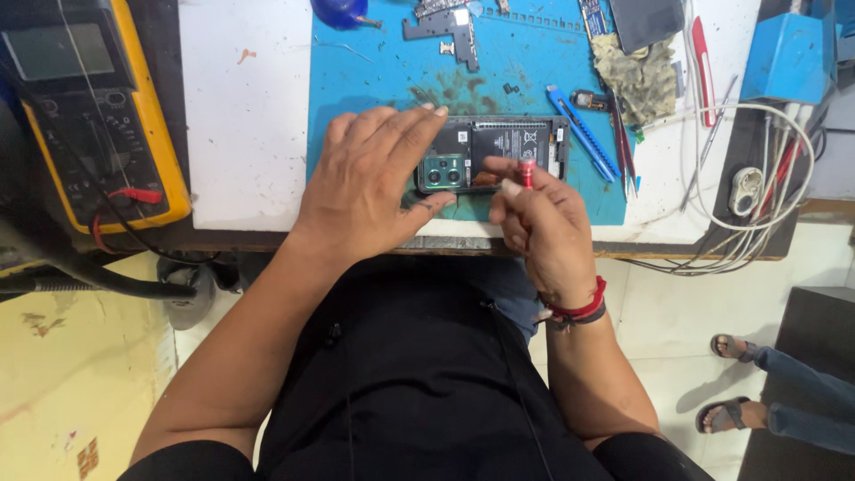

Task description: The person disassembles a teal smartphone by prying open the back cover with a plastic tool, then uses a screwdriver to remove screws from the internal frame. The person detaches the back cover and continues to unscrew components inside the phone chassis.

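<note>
An opened smartphone [499,147] with its back cover off lies on a blue work mat [383,80]; its green camera module faces left and its black battery shows in the middle. My left hand [370,183] lies flat with fingers spread, pressing on the phone's left end. My right hand [539,227] grips a red-handled screwdriver [527,171] upright, with its tip down on the phone's near edge.
A yellow multimeter [98,116] with red probe leads sits at the left. Phone parts, a blue knife [583,134], tweezers, a rag [637,76] and white cables [757,205] lie at the back and right. Another person's sandalled feet [735,379] stand on the floor, lower right.
</note>
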